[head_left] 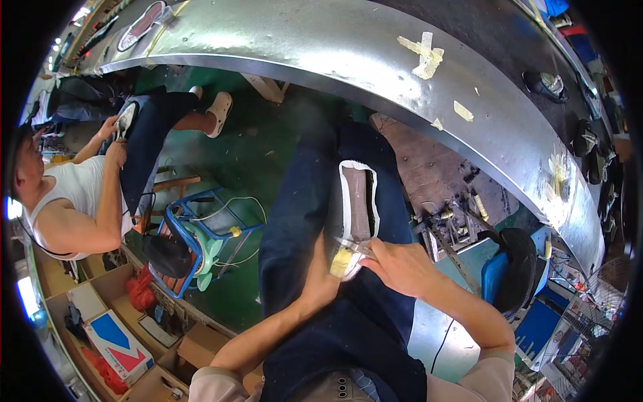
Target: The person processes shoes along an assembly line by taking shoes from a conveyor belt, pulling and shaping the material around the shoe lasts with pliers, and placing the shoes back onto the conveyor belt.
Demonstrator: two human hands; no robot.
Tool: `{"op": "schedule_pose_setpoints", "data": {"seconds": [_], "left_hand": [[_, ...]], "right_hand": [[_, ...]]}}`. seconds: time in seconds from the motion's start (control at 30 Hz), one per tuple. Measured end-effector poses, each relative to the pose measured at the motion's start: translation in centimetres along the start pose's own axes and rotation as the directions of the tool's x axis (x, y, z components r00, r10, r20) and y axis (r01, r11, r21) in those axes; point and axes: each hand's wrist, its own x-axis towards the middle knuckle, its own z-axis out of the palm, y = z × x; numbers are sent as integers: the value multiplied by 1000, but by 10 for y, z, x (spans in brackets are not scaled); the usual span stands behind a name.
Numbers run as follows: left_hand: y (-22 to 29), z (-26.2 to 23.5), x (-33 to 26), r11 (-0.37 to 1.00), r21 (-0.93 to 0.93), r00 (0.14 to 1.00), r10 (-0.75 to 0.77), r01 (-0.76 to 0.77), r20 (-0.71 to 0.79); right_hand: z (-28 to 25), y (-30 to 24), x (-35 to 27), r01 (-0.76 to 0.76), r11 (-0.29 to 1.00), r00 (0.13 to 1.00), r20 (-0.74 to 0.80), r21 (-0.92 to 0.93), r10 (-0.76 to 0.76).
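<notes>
Across my lap lies a shoe [358, 194], bottom side up, with a brown middle, a white edge all round and a dark side. Its near end carries a yellowish patch [343, 260]. My left hand [321, 278] is closed around that near end from the left. My right hand [395, 264] is closed on a small metal tool [355, 246], thumb and fingers pinching it. The tool's silvery end lies across the shoe near the yellowish patch; its exact kind is too small to tell.
A metal-edged bench [321, 47] curves across the far side, with a shoe [142, 28] at its left. At left a co-worker [87, 194] holds another shoe. A blue-framed stool [177, 248], cardboard boxes [207, 348] and a blue chair [495, 278] stand around me.
</notes>
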Motion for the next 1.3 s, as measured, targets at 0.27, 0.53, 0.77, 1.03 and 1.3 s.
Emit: {"op": "schedule_pose_setpoints", "data": {"seconds": [0.27, 0.53, 0.77, 1.03, 1.3], "left_hand": [[81, -36, -9, 776, 611, 987, 98, -156, 127], [52, -6, 77, 987, -146, 995, 82, -73, 55], [38, -20, 90, 981, 80, 983, 174, -178, 51], [68, -9, 86, 901, 367, 973, 213, -230, 86], [60, -27, 80, 982, 34, 980, 181, -184, 88]], "right_hand": [[-47, 18, 3, 37, 997, 985, -167, -73, -49], [-23, -6, 16, -179, 980, 984, -13, -89, 179], [-37, -1, 24, -555, 566, 831, 440, 610, 340], [-30, 14, 54, 14, 1000, 980, -200, -13, -16], [-43, 6, 18, -534, 598, 832, 244, 598, 499]]}}
